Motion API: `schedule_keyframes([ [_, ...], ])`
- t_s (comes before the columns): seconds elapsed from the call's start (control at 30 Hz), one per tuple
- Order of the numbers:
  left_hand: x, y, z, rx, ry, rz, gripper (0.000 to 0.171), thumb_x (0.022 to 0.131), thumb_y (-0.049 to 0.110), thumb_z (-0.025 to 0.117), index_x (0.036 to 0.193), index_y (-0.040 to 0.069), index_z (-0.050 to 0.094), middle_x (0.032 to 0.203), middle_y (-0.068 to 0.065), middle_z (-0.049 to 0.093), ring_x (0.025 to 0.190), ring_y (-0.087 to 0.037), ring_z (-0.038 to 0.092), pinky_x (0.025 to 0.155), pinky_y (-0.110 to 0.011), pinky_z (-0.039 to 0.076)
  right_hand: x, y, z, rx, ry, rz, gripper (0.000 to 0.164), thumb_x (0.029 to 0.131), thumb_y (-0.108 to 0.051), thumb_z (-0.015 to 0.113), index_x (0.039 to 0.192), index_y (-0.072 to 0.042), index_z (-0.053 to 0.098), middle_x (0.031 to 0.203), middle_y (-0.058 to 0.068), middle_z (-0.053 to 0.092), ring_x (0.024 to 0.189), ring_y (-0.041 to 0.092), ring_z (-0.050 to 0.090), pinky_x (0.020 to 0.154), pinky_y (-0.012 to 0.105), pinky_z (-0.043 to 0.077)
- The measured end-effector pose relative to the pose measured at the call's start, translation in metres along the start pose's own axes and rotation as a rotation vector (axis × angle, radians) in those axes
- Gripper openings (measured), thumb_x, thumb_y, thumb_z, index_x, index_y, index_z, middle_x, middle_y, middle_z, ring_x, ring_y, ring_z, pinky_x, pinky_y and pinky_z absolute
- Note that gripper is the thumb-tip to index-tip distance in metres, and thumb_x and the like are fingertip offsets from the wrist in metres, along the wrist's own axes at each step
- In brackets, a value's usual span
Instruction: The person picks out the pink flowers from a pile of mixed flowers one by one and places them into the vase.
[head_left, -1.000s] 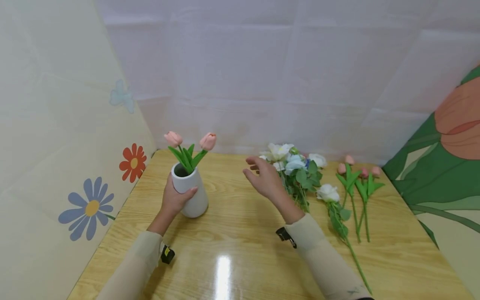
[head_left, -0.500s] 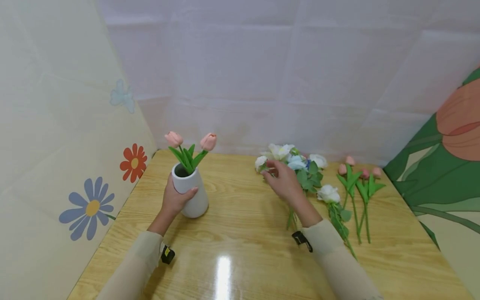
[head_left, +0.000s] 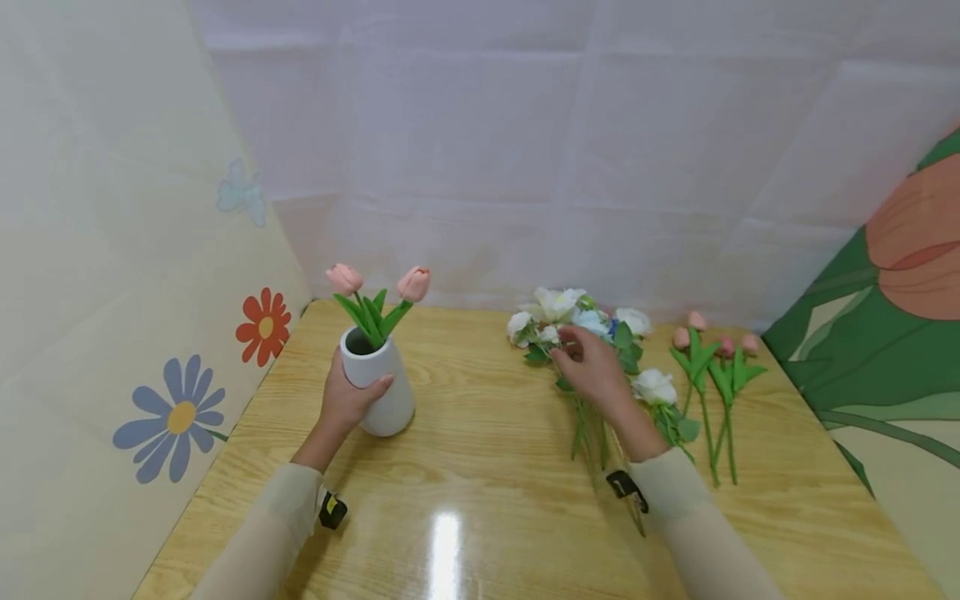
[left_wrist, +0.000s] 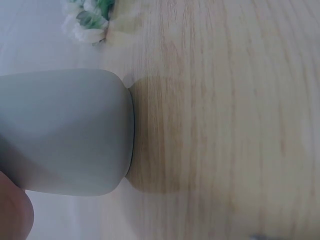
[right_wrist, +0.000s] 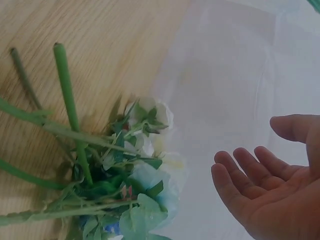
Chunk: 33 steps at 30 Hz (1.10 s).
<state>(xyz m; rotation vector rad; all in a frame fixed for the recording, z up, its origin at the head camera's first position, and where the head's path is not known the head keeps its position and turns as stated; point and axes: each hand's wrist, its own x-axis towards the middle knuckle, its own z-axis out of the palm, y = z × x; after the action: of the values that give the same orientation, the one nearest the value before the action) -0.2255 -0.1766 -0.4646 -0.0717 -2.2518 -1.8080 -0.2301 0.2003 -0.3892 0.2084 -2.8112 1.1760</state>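
Gripping the white vase (head_left: 392,402) below its mouth, our left hand (head_left: 347,402) lays its thumb across the near side, with the other fingers mostly hidden around the body. The vase stands upright on the worktop (head_left: 487,500); we judge it rigid, fairly weighty and perhaps slick and breakable, so this wrap suits it better than a pinch at the rim. Two pink tulips (head_left: 414,284) rise from it, above that hand.

Beneath and just beyond our right hand (head_left: 594,371) lie the mixed flowers (right_wrist: 160,187), white and pale blue. We expect them to be light, with springy stems, soft petals that crush easily and leaves apt to snag; the bare stem below the leaves looks the best place to take hold. The right hand holds nothing: its fingers curve loosely, the thumb stands well apart from them, and the forearm reaches forward and inward over the stems.
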Motion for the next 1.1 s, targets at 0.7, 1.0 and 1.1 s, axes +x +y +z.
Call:
schedule_keyframes([
  [0.7, 0.000, -0.001, -0.001, -0.010, -0.014, 0.024, 0.091, 0.080, 0.013, 0.080, 0.152, 0.001, 0.026, 0.137, -0.024, 0.049, 0.121, -0.039, 0.050, 0.104, -0.059, 0.041, -0.013, 0.037, -0.026, -0.064, 0.026, 0.053, 0.051, 0.104, -0.029, 0.055, 0.145, 0.000, 0.048, 0.142, 0.027, 0.053, 0.123, 0.046, 0.057, 0.099, 0.057, 0.049],
  [1.0, -0.001, 0.002, -0.002, -0.021, -0.022, -0.015, 0.089, 0.082, 0.012, 0.080, 0.152, 0.001, 0.027, 0.138, -0.023, 0.049, 0.123, -0.038, 0.050, 0.107, -0.056, 0.040, -0.018, 0.050, -0.040, -0.064, 0.084, 0.067, 0.052, 0.103, -0.027, 0.055, 0.144, 0.004, 0.047, 0.138, 0.031, 0.055, 0.122, 0.048, 0.056, 0.097, 0.058, 0.050],
  [1.1, -0.001, 0.002, -0.001, -0.029, -0.022, -0.019, 0.088, 0.082, 0.012, 0.080, 0.152, 0.001, 0.027, 0.137, -0.023, 0.050, 0.122, -0.038, 0.051, 0.106, -0.055, 0.041, -0.019, 0.054, -0.045, -0.068, 0.102, 0.067, 0.050, 0.103, -0.024, 0.056, 0.143, 0.005, 0.047, 0.137, 0.032, 0.055, 0.122, 0.049, 0.055, 0.098, 0.058, 0.049],
])
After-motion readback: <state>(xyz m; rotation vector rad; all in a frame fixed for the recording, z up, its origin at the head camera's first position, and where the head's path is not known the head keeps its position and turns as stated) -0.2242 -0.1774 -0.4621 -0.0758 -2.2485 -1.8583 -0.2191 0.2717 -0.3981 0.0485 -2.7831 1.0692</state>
